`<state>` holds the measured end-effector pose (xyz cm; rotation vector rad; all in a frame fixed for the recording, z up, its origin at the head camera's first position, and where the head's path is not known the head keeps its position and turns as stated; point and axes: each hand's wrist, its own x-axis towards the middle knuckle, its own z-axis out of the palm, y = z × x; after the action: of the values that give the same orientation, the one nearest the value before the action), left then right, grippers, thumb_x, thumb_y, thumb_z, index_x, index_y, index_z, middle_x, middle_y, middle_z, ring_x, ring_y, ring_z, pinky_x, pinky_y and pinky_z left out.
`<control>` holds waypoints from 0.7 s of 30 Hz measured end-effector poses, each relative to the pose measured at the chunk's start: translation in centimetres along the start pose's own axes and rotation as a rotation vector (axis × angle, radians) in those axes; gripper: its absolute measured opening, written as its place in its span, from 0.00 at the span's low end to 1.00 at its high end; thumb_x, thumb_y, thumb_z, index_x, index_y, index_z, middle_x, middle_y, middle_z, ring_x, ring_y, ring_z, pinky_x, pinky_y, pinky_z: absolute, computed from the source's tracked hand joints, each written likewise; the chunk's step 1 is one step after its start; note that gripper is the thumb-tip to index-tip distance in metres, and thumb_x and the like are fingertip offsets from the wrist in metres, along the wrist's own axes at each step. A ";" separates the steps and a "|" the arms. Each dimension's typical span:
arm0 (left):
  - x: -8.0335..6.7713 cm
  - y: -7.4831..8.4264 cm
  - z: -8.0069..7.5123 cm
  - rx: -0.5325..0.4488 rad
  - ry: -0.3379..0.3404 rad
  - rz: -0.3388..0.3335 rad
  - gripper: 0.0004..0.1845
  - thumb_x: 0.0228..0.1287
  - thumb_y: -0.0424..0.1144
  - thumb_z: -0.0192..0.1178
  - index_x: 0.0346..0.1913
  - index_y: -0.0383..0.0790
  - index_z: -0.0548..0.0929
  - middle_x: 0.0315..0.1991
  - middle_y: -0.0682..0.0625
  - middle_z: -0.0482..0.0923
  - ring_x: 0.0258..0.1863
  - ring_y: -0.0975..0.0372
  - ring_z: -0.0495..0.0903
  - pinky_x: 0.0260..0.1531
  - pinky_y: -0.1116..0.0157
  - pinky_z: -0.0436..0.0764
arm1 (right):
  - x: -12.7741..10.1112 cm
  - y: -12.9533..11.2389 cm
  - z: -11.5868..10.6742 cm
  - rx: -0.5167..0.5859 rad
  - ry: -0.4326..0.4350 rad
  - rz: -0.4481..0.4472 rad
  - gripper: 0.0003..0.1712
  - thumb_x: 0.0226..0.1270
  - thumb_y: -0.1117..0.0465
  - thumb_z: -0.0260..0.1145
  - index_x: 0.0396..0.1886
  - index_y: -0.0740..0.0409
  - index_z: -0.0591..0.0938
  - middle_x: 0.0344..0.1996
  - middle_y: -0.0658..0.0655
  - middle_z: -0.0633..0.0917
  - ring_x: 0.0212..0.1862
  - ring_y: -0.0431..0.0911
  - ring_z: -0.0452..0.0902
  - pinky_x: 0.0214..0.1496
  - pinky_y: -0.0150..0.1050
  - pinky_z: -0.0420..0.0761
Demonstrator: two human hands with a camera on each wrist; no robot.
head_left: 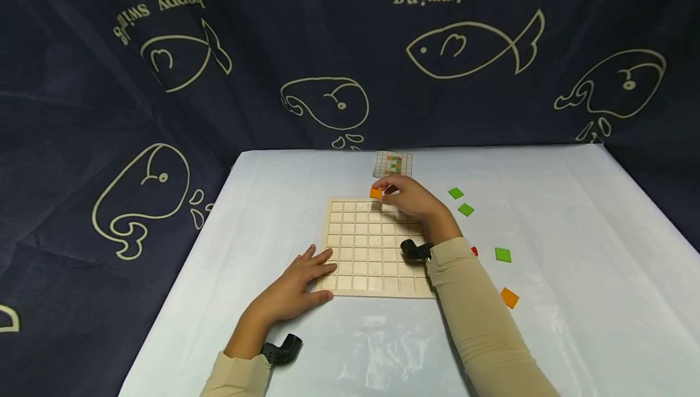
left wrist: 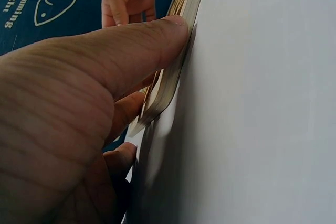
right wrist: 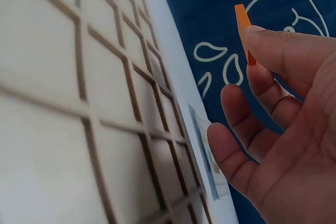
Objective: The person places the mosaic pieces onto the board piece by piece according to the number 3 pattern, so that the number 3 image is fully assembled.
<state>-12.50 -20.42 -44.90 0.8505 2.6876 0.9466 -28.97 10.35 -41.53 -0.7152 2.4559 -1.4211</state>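
Note:
An orange square tile [head_left: 376, 193] is pinched between thumb and fingertip of my right hand [head_left: 406, 195], above the far edge of a wooden grid board [head_left: 361, 292]. The right wrist view shows the same orange tile [right wrist: 244, 32] edge-on, the other fingers loosely bent below it. My left hand [head_left: 295, 287] lies with spread fingers at the board's near left corner. Its thumb [left wrist: 168, 32] touches the board's side in the left wrist view. The board's squares that show hold no tiles; my right hand and forearm hide some of its right side.
Behind the board lies a small pattern card [head_left: 385, 172] with a coloured grid. Right of the board are several loose tiles: green ones [head_left: 503, 255], an orange one [head_left: 510, 298] and a red piece [head_left: 474, 252] partly behind the sleeve. A dark printed curtain [head_left: 328, 20] stands behind the white table.

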 end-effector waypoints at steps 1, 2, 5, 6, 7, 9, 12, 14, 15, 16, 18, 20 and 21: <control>0.0 0.0 0.0 0.002 0.002 0.001 0.31 0.65 0.46 0.67 0.68 0.38 0.75 0.76 0.46 0.58 0.77 0.44 0.43 0.71 0.40 0.46 | 0.1 0.0 0.2 0.010 -0.001 0.000 0.20 0.71 0.68 0.61 0.61 0.61 0.79 0.57 0.60 0.77 0.53 0.53 0.73 0.50 0.47 0.76; 0.0 0.0 0.0 0.003 0.003 0.002 0.31 0.65 0.46 0.68 0.68 0.38 0.75 0.76 0.46 0.59 0.77 0.44 0.44 0.71 0.40 0.46 | 0.2 0.1 0.4 0.022 -0.002 0.002 0.20 0.71 0.68 0.61 0.61 0.61 0.79 0.56 0.60 0.77 0.53 0.53 0.73 0.50 0.46 0.76; 0.1 0.2 -0.1 0.000 0.009 0.001 0.31 0.64 0.45 0.68 0.68 0.38 0.75 0.75 0.46 0.59 0.77 0.44 0.44 0.71 0.39 0.47 | 0.5 0.2 1.0 0.052 -0.002 0.017 0.19 0.71 0.68 0.61 0.61 0.60 0.79 0.53 0.59 0.78 0.50 0.52 0.74 0.49 0.45 0.77; 0.1 0.2 -0.1 -0.003 0.011 0.000 0.31 0.64 0.45 0.68 0.68 0.38 0.76 0.75 0.46 0.59 0.77 0.44 0.44 0.71 0.39 0.47 | 0.5 0.1 1.2 0.058 -0.003 0.021 0.19 0.71 0.68 0.60 0.61 0.60 0.79 0.53 0.59 0.78 0.50 0.52 0.74 0.49 0.46 0.77; 0.1 0.2 -0.2 -0.006 0.012 -0.003 0.31 0.64 0.45 0.68 0.68 0.38 0.76 0.75 0.46 0.59 0.77 0.44 0.44 0.71 0.39 0.47 | 0.5 0.1 1.4 0.065 -0.006 0.020 0.19 0.71 0.68 0.60 0.61 0.61 0.79 0.52 0.60 0.78 0.49 0.52 0.74 0.49 0.46 0.77; 0.1 0.3 -0.2 -0.015 0.014 -0.012 0.31 0.63 0.45 0.68 0.68 0.39 0.76 0.75 0.47 0.60 0.77 0.44 0.44 0.71 0.39 0.48 | 0.6 0.1 1.7 0.074 -0.009 0.025 0.19 0.71 0.68 0.60 0.60 0.60 0.79 0.52 0.59 0.79 0.48 0.52 0.75 0.48 0.46 0.78; 0.1 0.4 -0.2 -0.022 0.014 -0.020 0.31 0.63 0.45 0.68 0.68 0.39 0.76 0.75 0.48 0.59 0.77 0.45 0.44 0.71 0.39 0.48 | 0.7 0.0 2.2 0.079 -0.017 0.045 0.18 0.71 0.67 0.61 0.59 0.59 0.80 0.50 0.59 0.79 0.46 0.52 0.74 0.46 0.45 0.77; 0.1 0.4 -0.2 -0.023 0.015 -0.023 0.31 0.63 0.45 0.68 0.67 0.39 0.76 0.75 0.48 0.60 0.77 0.45 0.44 0.71 0.39 0.48 | 0.8 -0.1 2.5 0.068 -0.030 0.066 0.18 0.71 0.67 0.60 0.58 0.58 0.81 0.50 0.59 0.79 0.45 0.51 0.73 0.46 0.44 0.76; 0.0 0.4 -0.2 -0.022 0.015 -0.023 0.30 0.63 0.45 0.68 0.67 0.39 0.76 0.75 0.48 0.60 0.77 0.45 0.44 0.71 0.39 0.48 | 0.8 -0.1 2.6 0.063 -0.038 0.076 0.18 0.70 0.67 0.60 0.58 0.57 0.81 0.50 0.58 0.79 0.46 0.51 0.72 0.46 0.44 0.75; 0.0 0.4 -0.2 -0.022 0.015 -0.023 0.30 0.63 0.45 0.68 0.67 0.40 0.76 0.75 0.49 0.60 0.77 0.45 0.44 0.71 0.39 0.48 | 0.8 -0.2 2.7 0.056 -0.049 0.085 0.18 0.70 0.67 0.60 0.58 0.57 0.81 0.50 0.58 0.79 0.46 0.51 0.71 0.47 0.44 0.74; 0.0 0.3 -0.2 -0.022 0.015 -0.023 0.30 0.63 0.45 0.68 0.67 0.39 0.76 0.75 0.48 0.60 0.77 0.45 0.44 0.71 0.39 0.48 | 0.8 -0.1 2.8 0.037 -0.071 0.091 0.19 0.70 0.68 0.60 0.59 0.58 0.81 0.50 0.59 0.78 0.47 0.51 0.70 0.49 0.44 0.73; 0.0 0.3 -0.2 -0.022 0.014 -0.024 0.30 0.63 0.45 0.68 0.67 0.40 0.76 0.75 0.49 0.60 0.77 0.45 0.44 0.71 0.39 0.48 | 0.9 -0.1 3.0 0.026 -0.094 0.088 0.19 0.70 0.68 0.60 0.59 0.59 0.80 0.51 0.59 0.78 0.49 0.52 0.70 0.51 0.45 0.73; 0.0 0.3 -0.2 -0.023 0.013 -0.026 0.30 0.63 0.45 0.68 0.67 0.40 0.76 0.75 0.49 0.60 0.77 0.45 0.44 0.71 0.39 0.48 | 0.9 0.0 3.1 0.020 -0.099 0.091 0.19 0.69 0.68 0.61 0.59 0.59 0.80 0.51 0.59 0.78 0.49 0.51 0.70 0.52 0.45 0.73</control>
<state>-12.41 -20.35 -44.57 0.8063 2.6868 0.9789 -28.48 7.52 -43.08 -0.6450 2.3639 -1.3426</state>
